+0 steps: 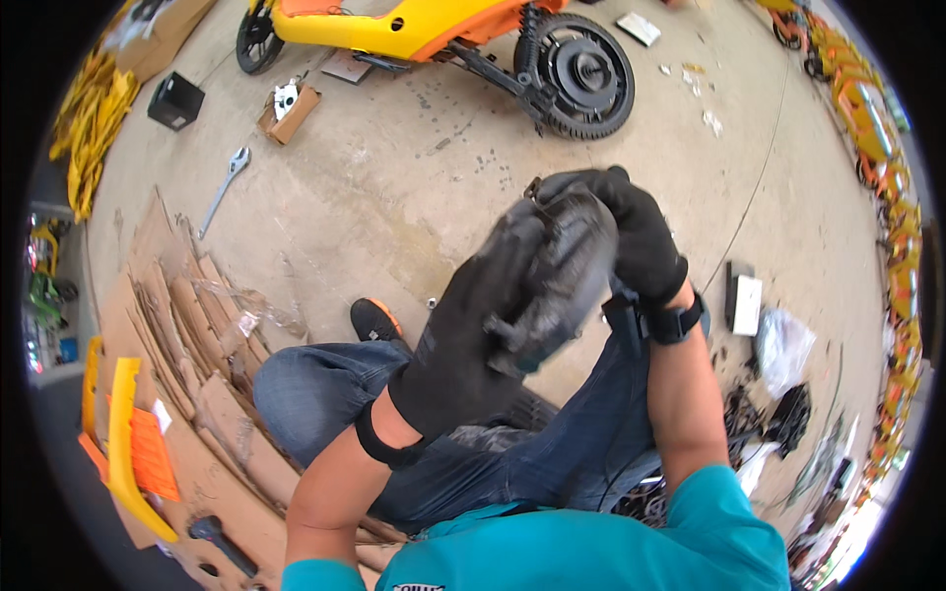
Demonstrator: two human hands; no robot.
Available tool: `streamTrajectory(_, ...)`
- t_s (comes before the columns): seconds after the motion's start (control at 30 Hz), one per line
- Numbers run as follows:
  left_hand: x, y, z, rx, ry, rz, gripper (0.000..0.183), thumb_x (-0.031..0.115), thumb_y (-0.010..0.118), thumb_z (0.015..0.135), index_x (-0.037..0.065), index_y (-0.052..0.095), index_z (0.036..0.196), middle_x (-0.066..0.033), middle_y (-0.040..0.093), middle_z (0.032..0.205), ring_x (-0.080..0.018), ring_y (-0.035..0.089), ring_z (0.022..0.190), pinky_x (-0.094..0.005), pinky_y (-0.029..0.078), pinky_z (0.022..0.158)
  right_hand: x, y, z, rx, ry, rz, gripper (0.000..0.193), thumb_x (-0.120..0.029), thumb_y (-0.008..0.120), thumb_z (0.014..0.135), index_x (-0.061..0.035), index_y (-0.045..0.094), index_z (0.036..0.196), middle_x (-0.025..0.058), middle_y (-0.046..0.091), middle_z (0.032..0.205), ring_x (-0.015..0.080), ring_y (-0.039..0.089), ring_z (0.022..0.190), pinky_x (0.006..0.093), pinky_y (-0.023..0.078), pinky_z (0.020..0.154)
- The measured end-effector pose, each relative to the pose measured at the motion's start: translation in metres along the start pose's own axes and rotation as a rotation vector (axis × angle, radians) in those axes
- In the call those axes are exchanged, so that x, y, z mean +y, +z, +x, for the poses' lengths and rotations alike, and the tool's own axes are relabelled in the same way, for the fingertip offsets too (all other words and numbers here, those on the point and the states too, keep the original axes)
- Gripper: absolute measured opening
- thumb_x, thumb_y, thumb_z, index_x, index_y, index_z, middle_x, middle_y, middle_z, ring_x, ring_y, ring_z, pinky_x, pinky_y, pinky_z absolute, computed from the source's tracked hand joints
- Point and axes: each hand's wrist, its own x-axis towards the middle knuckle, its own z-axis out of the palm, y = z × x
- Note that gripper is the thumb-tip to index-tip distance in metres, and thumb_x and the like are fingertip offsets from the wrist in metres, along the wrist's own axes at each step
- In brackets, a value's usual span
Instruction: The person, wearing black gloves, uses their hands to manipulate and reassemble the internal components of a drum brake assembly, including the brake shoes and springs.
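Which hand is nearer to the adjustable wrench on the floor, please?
The left hand: it is right of the wrench and lower in view; the right hand is farther right.

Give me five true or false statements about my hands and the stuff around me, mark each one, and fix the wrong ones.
1. The left hand and right hand are gloved in black. True.
2. The right hand touches nothing. False: it is on the dark object.
3. The adjustable wrench lies on the floor. True.
4. Nothing lies to the person's left. False: flattened cardboard does.
5. The scooter ahead has yellow bodywork. True.
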Motion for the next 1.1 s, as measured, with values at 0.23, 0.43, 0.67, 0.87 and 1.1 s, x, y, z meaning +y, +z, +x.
streamTrajectory(0.23,-0.006,0.005,-0.004,0.097,0.292,0.223,0.086,0.021,0.07,0.083,-0.006,0.026,0.152,-0.0343,0.04,0.147,-0.0515,0.046,0.13,-0.0606,0.036,0.109,0.002,0.007,0.001,-0.033,0.077,0.21,0.032,0.001,0.071,0.09,-0.0017,0.064,0.121,0.0101,0.054,0.139,0.0174,0.059,0.116,0.0331,0.049,0.099)
streamTrajectory(0.43,-0.002,0.003,-0.01,0.071,0.214,0.216,0.09,0.02,0.071,0.082,-0.008,0.023,0.152,-0.0345,0.039,0.148,-0.0522,0.048,0.127,-0.0618,0.036,0.107,0.003,0.011,0.004,-0.051,0.028,0.125,0.033,0.0,0.068,0.09,-0.0022,0.064,0.123,0.0126,0.053,0.142,0.0224,0.058,0.121,0.0369,0.049,0.103)
streamTrajectory(0.67,0.004,0.004,-0.004,0.105,0.265,0.233,0.091,0.022,0.072,0.081,-0.007,0.023,0.152,-0.0323,0.037,0.152,-0.0509,0.047,0.127,-0.0599,0.035,0.108,0.003,0.015,-0.001,-0.023,0.072,0.225,0.036,-0.003,0.066,0.091,-0.0016,0.062,0.127,0.0158,0.049,0.148,0.0256,0.056,0.128,0.0398,0.048,0.106)
streamTrajectory(0.87,0.004,0.003,-0.006,0.13,0.285,0.296,0.101,0.027,0.078,0.077,-0.004,0.02,0.154,-0.0308,0.038,0.151,-0.0502,0.046,0.13,-0.0587,0.035,0.11,0.021,0.016,-0.001,-0.032,0.431,0.734,0.05,-0.012,0.066,0.094,0.0002,0.052,0.14,0.0168,0.051,0.146,0.0252,0.057,0.127,0.0407,0.048,0.108)
streamTrajectory(1.1,0.0,0.003,-0.005,0.179,0.303,0.293,0.094,0.017,0.073,0.078,-0.005,0.022,0.154,-0.0308,0.039,0.151,-0.05,0.045,0.132,-0.0586,0.034,0.111,0.028,0.028,-0.016,0.033,0.615,0.962,0.057,-0.033,0.052,0.1,0.0005,0.046,0.145,0.018,0.058,0.14,0.0285,0.061,0.123,0.0432,0.049,0.107)
